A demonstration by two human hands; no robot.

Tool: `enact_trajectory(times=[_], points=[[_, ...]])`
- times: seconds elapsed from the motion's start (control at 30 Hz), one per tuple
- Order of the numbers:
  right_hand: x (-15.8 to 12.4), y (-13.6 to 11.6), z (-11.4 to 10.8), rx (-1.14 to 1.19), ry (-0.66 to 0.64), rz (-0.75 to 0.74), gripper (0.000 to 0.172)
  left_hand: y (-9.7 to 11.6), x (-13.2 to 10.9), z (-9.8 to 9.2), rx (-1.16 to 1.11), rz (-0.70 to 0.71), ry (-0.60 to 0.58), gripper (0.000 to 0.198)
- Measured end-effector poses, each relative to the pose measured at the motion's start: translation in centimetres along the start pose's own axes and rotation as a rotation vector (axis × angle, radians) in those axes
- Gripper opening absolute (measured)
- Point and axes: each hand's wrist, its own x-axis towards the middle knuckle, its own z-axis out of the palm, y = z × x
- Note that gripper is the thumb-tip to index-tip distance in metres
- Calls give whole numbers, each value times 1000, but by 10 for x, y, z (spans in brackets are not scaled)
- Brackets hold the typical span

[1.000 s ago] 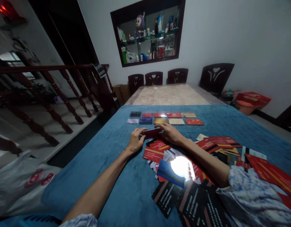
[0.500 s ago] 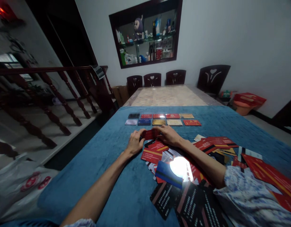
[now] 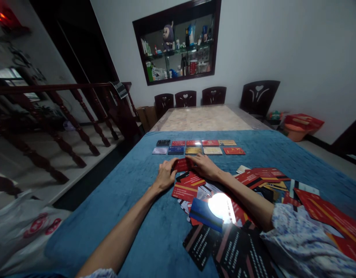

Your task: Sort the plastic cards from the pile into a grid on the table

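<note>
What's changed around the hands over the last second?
The red card between the left hand and right hand seems to have tilted: its face looks brighter, with lettering showing. Nothing was let go or newly taken. The two rows of cards and the loose cards lie as before.

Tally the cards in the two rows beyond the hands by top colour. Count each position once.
Red cards: 4
Gold, tan or cream cards: 3
Black card: 1
Blue card: 1
Pale lilac card: 1
Total: 10
</note>
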Motion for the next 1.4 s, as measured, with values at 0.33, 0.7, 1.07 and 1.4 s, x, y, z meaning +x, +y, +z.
enact_trajectory(times=[0.33, 0.7, 1.07, 1.4], points=[[2, 4, -3, 49, 33, -16, 59, -5, 1, 1, -31, 9, -2, 65], [1, 5, -9, 65, 29, -41, 63, -8, 0, 4, 5, 43, 11, 64], [1, 0, -12, -7, 8, -55, 59, -4, 0, 2, 6, 1, -12, 63], [1, 0, -13, 7, 12, -46, 59, 1, -1, -1, 13, -27, -24, 60]])
